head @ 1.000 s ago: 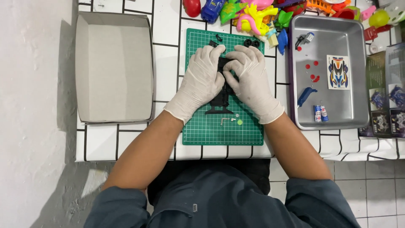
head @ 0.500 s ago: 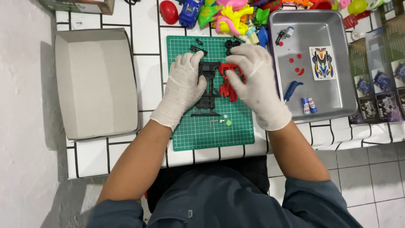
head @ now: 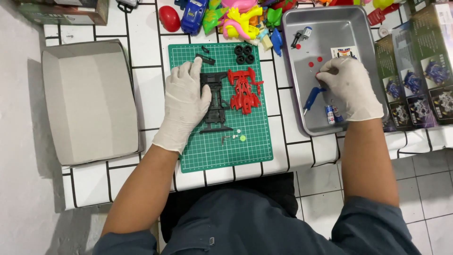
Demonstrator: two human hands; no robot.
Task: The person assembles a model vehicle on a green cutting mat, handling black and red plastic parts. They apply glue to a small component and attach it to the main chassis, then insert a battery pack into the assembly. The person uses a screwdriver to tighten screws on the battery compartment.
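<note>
My left hand point(head: 185, 101), in a white glove, lies on the left side of a black toy-car chassis point(head: 216, 105) and holds it down on the green cutting mat point(head: 255, 146). A red car body part point(head: 244, 89) lies on the mat just right of the chassis, touched by neither hand. My gloved right hand point(head: 351, 87) is inside the metal tray point(head: 302, 56). Its fingers are curled at the top end of a blue screwdriver point(head: 311, 97), close to some small red pieces point(head: 314, 62). Whether it grips anything is hidden.
Black wheels point(head: 244, 54) and small screws point(head: 231, 137) lie on the mat. An open grey cardboard box point(head: 87, 101) sits at the left. Colourful plastic toys point(head: 236, 16) crowd the back edge. Printed boxes point(head: 417, 80) stand at the right. Small batteries point(head: 331, 114) rest in the tray.
My right hand let go of the red part and moved right into the metal tray. The red part now lies on the mat. My left hand stayed on the chassis.
</note>
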